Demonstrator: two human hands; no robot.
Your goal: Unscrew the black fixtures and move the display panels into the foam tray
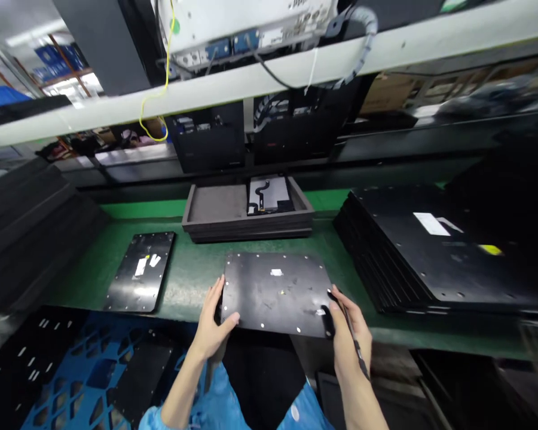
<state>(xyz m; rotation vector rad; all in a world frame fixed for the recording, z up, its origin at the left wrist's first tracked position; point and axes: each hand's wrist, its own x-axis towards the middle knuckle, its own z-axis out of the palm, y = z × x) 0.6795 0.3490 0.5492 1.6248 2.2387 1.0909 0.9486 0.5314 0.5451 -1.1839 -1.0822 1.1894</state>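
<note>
At the near edge of the green table (192, 269), a black panel (260, 298) lies between two hands. The left hand (210, 325), thumb and fingers parted, grips its left end; the right hand (350, 325), fingers curled around a thin dark tool (357, 346), touches its right edge.

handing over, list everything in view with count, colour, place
bench: one, green, centre
held plate: one, black, front centre
flat plate: one, black, bench left
plate stack: one, black, bench right
tray stack: one, dark grey, bench back
flat part: one, silver and black, inside tray stack
crate: one, blue, lower left
slab stack: one, dark, far left
beam: one, white, across top
cord: one, yellow, over beam
upright panels: two, black, below beam
thin tool: one, black, held front right
left hand: one, bare, plate's left
right hand: one, bare, plate's right
</note>
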